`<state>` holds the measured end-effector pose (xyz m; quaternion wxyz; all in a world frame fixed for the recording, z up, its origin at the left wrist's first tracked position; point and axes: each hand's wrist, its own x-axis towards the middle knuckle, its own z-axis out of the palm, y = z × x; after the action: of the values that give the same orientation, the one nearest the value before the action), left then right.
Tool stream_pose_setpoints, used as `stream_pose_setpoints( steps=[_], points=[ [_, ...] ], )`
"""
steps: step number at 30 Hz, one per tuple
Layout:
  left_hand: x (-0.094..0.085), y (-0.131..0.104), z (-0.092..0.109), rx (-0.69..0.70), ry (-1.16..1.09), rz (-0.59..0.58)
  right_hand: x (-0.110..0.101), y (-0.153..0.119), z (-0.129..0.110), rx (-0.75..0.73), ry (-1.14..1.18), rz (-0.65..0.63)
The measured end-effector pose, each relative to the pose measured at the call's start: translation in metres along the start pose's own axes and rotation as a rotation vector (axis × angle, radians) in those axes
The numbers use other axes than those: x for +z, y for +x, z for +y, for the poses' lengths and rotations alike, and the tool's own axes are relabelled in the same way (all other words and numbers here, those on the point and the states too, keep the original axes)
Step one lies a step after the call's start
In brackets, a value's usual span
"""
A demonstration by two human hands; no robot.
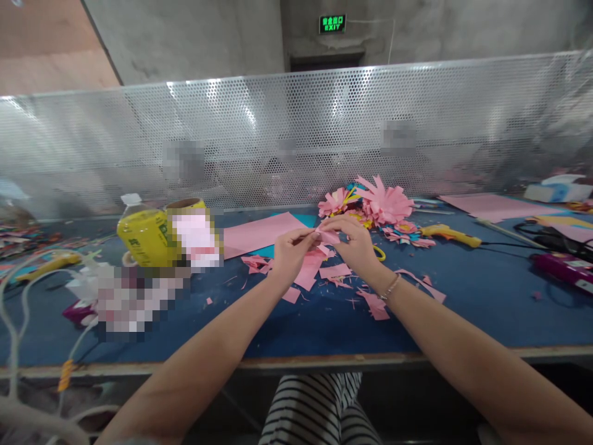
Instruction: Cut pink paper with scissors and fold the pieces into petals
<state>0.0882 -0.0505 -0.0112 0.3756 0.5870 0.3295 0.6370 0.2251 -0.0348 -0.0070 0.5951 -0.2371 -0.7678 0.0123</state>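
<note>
Both of my hands meet above the middle of the blue table, pinching one small piece of pink paper (329,235). My left hand (293,250) is closed on its left side, thumb and fingertips together. On the other side my right hand (356,244), with a bracelet at the wrist, grips the same piece; its fingers partly cover the paper. Beneath them lie pink paper scraps (308,269) and thin cuttings. A yellow ring-shaped handle (380,253) shows beside my right hand. Just behind are pink paper flowers (383,203) with yellow and blue strips.
A yellow glue gun (449,234) with a black cord lies to the right. Large pink sheets (259,232) are at the back. At left stand a yellow-labelled bottle (143,235) and a cardboard roll (185,207). A perforated metal screen (287,136) closes off the table's far side.
</note>
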Motion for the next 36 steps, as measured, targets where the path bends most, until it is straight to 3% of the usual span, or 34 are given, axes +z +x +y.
stream_pose_setpoints(
  steps=[8,15,26,36],
  points=[
    [-0.001,0.001,0.003,-0.015,0.014,0.003,-0.001,-0.002,0.006,-0.040,-0.050,-0.042],
    [-0.002,0.003,-0.002,-0.033,-0.006,-0.073,-0.002,-0.002,0.003,-0.046,-0.067,-0.014],
    [-0.001,0.004,-0.005,-0.051,-0.049,-0.030,0.001,0.000,-0.004,0.055,0.036,0.055],
    [-0.003,0.005,-0.006,-0.048,-0.071,0.005,0.002,-0.001,0.005,0.040,0.008,-0.010]
  ],
)
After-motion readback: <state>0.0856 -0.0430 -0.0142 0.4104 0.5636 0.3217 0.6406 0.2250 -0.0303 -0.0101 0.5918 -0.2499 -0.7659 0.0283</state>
